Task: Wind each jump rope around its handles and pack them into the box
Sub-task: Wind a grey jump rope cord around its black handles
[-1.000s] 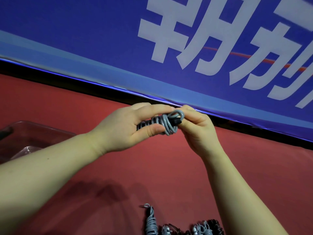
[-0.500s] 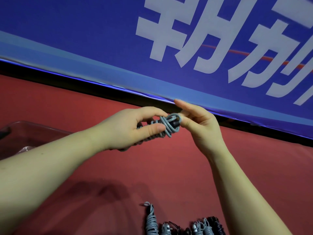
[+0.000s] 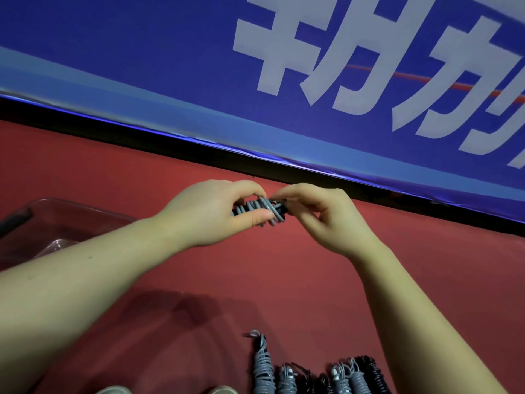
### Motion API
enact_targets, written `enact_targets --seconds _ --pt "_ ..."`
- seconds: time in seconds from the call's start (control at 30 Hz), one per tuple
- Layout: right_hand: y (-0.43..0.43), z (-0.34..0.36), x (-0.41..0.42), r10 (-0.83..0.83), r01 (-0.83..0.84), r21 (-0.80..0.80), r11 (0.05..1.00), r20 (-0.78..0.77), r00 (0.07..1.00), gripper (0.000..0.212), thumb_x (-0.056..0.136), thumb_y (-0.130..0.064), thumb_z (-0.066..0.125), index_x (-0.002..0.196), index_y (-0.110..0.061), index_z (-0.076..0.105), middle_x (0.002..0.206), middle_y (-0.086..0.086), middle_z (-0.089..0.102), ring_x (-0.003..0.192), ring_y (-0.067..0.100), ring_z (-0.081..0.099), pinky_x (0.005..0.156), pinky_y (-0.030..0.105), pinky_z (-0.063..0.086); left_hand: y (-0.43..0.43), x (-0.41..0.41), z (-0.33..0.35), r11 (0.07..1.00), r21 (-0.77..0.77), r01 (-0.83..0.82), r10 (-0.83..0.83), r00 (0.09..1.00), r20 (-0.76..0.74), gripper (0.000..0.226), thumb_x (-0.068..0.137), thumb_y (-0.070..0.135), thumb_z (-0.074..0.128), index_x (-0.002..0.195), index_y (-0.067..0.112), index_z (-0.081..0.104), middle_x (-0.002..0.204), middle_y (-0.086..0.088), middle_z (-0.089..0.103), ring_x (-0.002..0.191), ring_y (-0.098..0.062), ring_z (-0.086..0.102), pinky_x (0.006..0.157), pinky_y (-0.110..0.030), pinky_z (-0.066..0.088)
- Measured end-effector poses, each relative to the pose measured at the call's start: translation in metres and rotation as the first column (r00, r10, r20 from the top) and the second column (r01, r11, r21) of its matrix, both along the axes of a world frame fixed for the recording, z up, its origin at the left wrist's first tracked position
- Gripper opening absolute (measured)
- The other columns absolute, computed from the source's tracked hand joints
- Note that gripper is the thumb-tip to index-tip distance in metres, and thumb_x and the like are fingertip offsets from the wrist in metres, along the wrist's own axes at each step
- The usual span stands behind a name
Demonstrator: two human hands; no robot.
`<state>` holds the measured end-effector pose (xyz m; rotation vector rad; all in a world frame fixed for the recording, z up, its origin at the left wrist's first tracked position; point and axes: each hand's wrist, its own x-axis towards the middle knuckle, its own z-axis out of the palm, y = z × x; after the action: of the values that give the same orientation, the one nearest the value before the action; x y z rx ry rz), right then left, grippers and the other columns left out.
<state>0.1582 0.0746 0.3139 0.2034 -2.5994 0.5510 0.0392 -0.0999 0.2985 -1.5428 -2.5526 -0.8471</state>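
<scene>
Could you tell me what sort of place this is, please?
Probably an event or promotional stand: a red-topped table backed by a big blue banner with white characters, with wound grey and black jump ropes lined up.

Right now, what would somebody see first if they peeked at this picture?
Two hands meet in the middle: the left hand grips a wound grey jump rope while the right hand pinches its end. Behind them stretches a huge blue banner with white characters. More wound ropes lie in a row at the bottom edge.
</scene>
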Motion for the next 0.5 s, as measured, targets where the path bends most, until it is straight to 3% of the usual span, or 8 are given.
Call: enact_targets --seconds 0.07,0.13,0.23,0.33,0.4,0.5 --pt "0.005 0.001 -0.001 0.008 -0.005 0.181 0.983 -0.016 1.0 0.023 0.092 -0.017 0.048 0.106 -0.021 0.066 0.092 -0.004 0.071 0.081 0.016 0.068 0.066 0.039 0.053 0.001 0.0 -0.001 1.0 0.006 0.009 -0.009 0.999 0.035 0.039 0.083 0.061 0.048 0.116 0.042 0.055 0.086 0.012 0.061 0.081 -0.01 0.055 0.074 -0.033 0.047" --pt "0.005 0.001 -0.004 -0.013 0.02 0.248 0.969 -0.027 1.0 0.022 0.091 -0.023 0.043 0.102 -0.027 0.061 0.091 -0.001 0.07 0.08 0.022 0.066 0.061 0.039 0.053 0.003 -0.001 -0.003 1.0 0.005 0.014 -0.014 0.997 0.077 0.038 0.082 0.061 0.049 0.114 0.042 0.056 0.081 0.015 0.059 0.074 -0.006 0.054 0.073 -0.032 0.047" --pt "0.001 -0.009 -0.014 -0.07 0.129 0.398 0.908 -0.159 0.985 0.014 0.089 -0.019 0.049 0.096 -0.017 0.061 0.102 0.004 0.06 0.091 0.023 0.053 0.068 0.035 0.048 0.008 -0.005 -0.004 1.0 0.006 -0.011 0.011 0.997 0.078 0.037 0.083 0.06 0.05 0.114 0.041 0.057 0.083 0.013 0.06 0.074 -0.009 0.053 0.075 -0.033 0.047" --pt "-0.008 -0.017 -0.025 -0.17 0.221 0.268 0.938 -0.202 0.965 0.023 0.09 -0.019 0.042 0.092 -0.005 0.06 0.098 0.01 0.055 0.087 0.026 0.05 0.069 0.032 0.043 0.015 -0.01 -0.003 0.999 0.006 -0.053 0.053 0.997 0.064 0.034 0.084 0.06 0.051 0.111 0.04 0.058 0.089 0.011 0.064 0.081 -0.013 0.056 0.074 -0.033 0.048" --pt "-0.01 -0.018 -0.028 -0.224 0.258 0.2 0.945 -0.177 0.958 0.026 0.091 -0.022 0.04 0.093 -0.006 0.06 0.095 0.008 0.057 0.084 0.028 0.054 0.066 0.034 0.045 0.019 -0.013 -0.007 0.996 -0.035 -0.081 0.082 0.996 0.033 0.032 0.085 0.062 0.049 0.107 0.041 0.059 0.086 0.011 0.064 0.077 -0.014 0.055 0.067 -0.029 0.046" --pt "-0.011 -0.013 -0.025 -0.311 0.315 0.051 0.948 -0.074 0.947 0.013 0.095 -0.016 0.048 0.097 -0.013 0.06 0.094 -0.002 0.056 0.088 0.02 0.053 0.072 0.029 0.039 0.021 -0.016 -0.016 0.997 -0.027 -0.077 0.079 0.989 0.126 0.023 0.083 0.065 0.045 0.093 0.05 0.059 0.075 0.012 0.061 0.067 -0.016 0.061 0.059 -0.032 0.05"
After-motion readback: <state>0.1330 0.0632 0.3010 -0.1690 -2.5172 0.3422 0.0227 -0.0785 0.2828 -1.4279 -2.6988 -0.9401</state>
